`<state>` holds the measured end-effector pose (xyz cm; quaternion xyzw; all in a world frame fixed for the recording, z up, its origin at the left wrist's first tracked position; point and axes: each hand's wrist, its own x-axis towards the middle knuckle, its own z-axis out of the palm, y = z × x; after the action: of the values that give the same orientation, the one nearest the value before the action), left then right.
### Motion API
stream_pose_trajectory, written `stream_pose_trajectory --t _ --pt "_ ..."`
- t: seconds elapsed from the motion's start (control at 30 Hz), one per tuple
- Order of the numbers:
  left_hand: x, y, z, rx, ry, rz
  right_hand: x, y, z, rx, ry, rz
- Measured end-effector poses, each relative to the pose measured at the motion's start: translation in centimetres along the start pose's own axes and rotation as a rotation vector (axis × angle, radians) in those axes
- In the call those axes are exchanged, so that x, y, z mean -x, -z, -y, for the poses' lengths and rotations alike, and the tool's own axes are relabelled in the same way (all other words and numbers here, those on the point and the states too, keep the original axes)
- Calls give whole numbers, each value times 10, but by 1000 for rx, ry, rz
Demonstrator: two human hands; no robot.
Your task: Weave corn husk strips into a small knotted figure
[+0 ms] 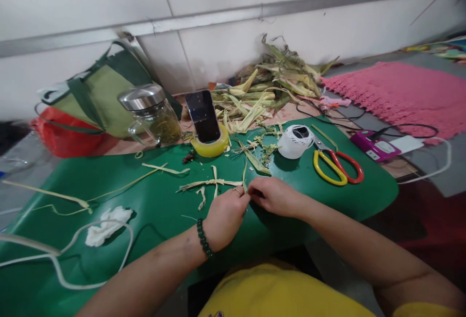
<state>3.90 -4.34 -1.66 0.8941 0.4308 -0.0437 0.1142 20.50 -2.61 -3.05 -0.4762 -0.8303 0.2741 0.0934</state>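
Note:
My left hand (224,217), with a dark bead bracelet at the wrist, and my right hand (274,195) meet fingertip to fingertip over the green mat (153,210). Both are closed in a pinch on a thin pale husk strip (244,175) that rises between them. Just beyond my left hand lies a small cross of knotted husk strips (209,184). Other loose strips (160,167) lie further left on the mat.
Yellow and red scissors (337,165), a white thread spool (294,141), a phone (203,115) propped in a yellow tape roll (214,148), a glass jar (153,113), a husk pile (273,81), crumpled tissue (105,225), white cord (65,258), a green bag (98,91), pink cloth (400,91).

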Motion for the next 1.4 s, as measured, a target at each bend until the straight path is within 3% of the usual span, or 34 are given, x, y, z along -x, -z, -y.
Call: stream_pose_trajectory --t 0.2,0.37,0.6,0.7,0.93,1.27,1.4 --pt "0 -1 -2 -75 -52 -8 4 0 -5 25 93 -1" --pt "-1 1 0 -68 -88 -4 9 -3 -8 206 187 -8" --pt "-2 6 13 96 8 -20 7 -5 -4 355 171 3" --pt "-3 11 20 166 91 -38 5 -2 -2 314 115 54" --pt "-6 7 15 156 43 -16 3 6 0 131 70 104" --pt "-9 2 14 132 -15 -15 2 1 -1 -65 -14 -2" --pt "-10 3 16 180 1 -18 4 -1 1 40 -20 13"
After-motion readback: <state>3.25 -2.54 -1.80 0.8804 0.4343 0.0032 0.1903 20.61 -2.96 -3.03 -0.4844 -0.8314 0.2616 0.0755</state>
